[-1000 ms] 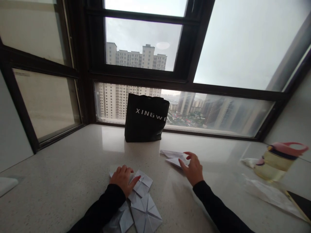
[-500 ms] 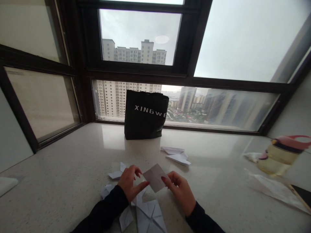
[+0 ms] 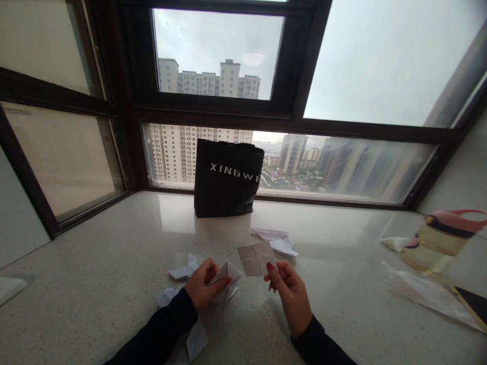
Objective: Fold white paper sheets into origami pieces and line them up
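Observation:
My left hand (image 3: 207, 286) is closed on a folded piece of white paper (image 3: 229, 284), thumb across its front and a pointed corner standing up. In my right hand (image 3: 289, 291) a creased square of paper (image 3: 255, 258) is pinched at its lower right corner, held up off the counter. The two papers are close together, but I cannot tell whether they touch. Beside my left wrist lie other folded white papers (image 3: 185, 268), some partly hidden by the sleeve. Another folded piece (image 3: 197, 340) rests below that wrist. Beyond the square is a small group of folded papers (image 3: 284, 247).
A black bag (image 3: 228, 192) stands at the back of the speckled counter (image 3: 125, 284), against the window. To the right are a yellow bottle with a pink lid (image 3: 441, 241), a crumpled clear wrapper (image 3: 426, 294) and a dark flat object (image 3: 474, 306), possibly a phone.
My left hand has picked up the large folded paper that lay on the counter between my arms. My right hand has lifted the creased square slightly up and to the right, turning it.

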Demonstrator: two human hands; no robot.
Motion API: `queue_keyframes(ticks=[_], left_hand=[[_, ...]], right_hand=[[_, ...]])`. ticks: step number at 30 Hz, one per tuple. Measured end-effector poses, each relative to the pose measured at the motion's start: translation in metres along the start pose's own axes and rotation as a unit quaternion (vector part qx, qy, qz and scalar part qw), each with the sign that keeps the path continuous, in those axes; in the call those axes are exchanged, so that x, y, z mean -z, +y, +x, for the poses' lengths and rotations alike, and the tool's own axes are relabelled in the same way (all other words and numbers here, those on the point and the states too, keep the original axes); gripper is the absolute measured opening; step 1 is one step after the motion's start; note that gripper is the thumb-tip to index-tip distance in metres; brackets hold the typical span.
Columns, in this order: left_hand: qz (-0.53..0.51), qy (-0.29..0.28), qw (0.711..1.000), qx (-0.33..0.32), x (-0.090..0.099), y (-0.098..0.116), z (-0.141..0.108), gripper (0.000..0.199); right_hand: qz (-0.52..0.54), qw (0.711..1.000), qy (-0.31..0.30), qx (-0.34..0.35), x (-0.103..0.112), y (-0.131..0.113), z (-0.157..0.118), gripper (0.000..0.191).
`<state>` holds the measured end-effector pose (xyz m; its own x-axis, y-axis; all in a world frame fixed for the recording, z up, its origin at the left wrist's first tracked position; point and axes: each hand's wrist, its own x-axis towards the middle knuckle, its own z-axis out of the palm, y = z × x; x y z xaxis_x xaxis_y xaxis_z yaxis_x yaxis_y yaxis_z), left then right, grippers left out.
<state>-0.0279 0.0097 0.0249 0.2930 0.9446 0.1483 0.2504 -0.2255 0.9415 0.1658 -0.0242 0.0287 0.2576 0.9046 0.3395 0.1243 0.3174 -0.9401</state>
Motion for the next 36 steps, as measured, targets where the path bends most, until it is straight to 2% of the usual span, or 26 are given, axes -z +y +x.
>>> queue_keyframes(ticks=[3, 5, 7, 10, 13, 16, 19, 21, 22, 25, 27, 28, 31, 33, 36], left_hand=[[-0.146, 0.010, 0.988, 0.048, 0.003, -0.004, 0.004, 0.036], [-0.182, 0.006, 0.982, 0.054, 0.006, -0.006, 0.005, 0.043], [-0.180, 0.007, 0.983, 0.026, 0.009, -0.007, 0.007, 0.041], [-0.077, 0.023, 0.994, -0.074, 0.015, -0.005, 0.006, 0.010], [0.004, 0.054, 0.990, -0.132, 0.015, -0.001, 0.002, 0.020], [-0.063, 0.035, 0.989, -0.128, 0.006, 0.002, -0.004, 0.015], [-0.127, -0.027, 0.984, -0.122, -0.005, 0.002, -0.008, 0.009], [-0.181, -0.066, 0.976, -0.103, -0.009, 0.001, -0.008, 0.006], [-0.224, -0.077, 0.968, -0.080, -0.009, 0.000, -0.007, 0.012], [-0.352, -0.071, 0.931, 0.058, -0.006, -0.004, -0.002, 0.039], [-0.384, -0.071, 0.908, 0.153, -0.005, -0.007, 0.000, 0.042], [-0.387, -0.078, 0.901, 0.178, -0.005, -0.009, 0.000, 0.043], [-0.388, -0.094, 0.902, 0.166, -0.009, -0.011, -0.003, 0.044], [-0.404, -0.084, 0.900, 0.143, -0.012, -0.010, -0.005, 0.045], [-0.425, -0.067, 0.891, 0.146, -0.013, -0.006, -0.006, 0.042]], right_hand=[[0.027, 0.999, -0.010, -0.017, 0.000, 0.004, 0.001, 0.026], [0.053, 0.998, -0.008, -0.030, 0.001, 0.007, 0.003, 0.025], [0.086, 0.995, -0.005, -0.047, 0.002, 0.010, 0.005, 0.025], [0.145, 0.987, -0.013, -0.072, 0.001, 0.009, 0.006, 0.026], [0.215, 0.969, -0.057, -0.105, -0.005, 0.004, 0.000, 0.024], [0.265, 0.943, -0.123, -0.157, -0.014, -0.002, -0.009, 0.022], [0.263, 0.932, -0.172, -0.181, -0.019, -0.001, -0.015, 0.022], [0.240, 0.938, -0.185, -0.169, -0.019, 0.002, -0.015, 0.023], [0.223, 0.943, -0.190, -0.157, -0.018, 0.004, -0.014, 0.024], [0.160, 0.959, -0.201, -0.118, -0.014, 0.006, -0.010, 0.026], [0.116, 0.968, -0.203, -0.093, -0.013, 0.005, -0.009, 0.027], [0.093, 0.971, -0.203, -0.082, -0.013, 0.005, -0.009, 0.027], [0.014, 0.978, -0.201, -0.046, -0.012, 0.004, -0.010, 0.026], [-0.032, 0.980, -0.196, -0.024, -0.011, 0.006, -0.010, 0.026], [-0.070, 0.980, -0.187, -0.014, -0.010, 0.009, -0.008, 0.026]])
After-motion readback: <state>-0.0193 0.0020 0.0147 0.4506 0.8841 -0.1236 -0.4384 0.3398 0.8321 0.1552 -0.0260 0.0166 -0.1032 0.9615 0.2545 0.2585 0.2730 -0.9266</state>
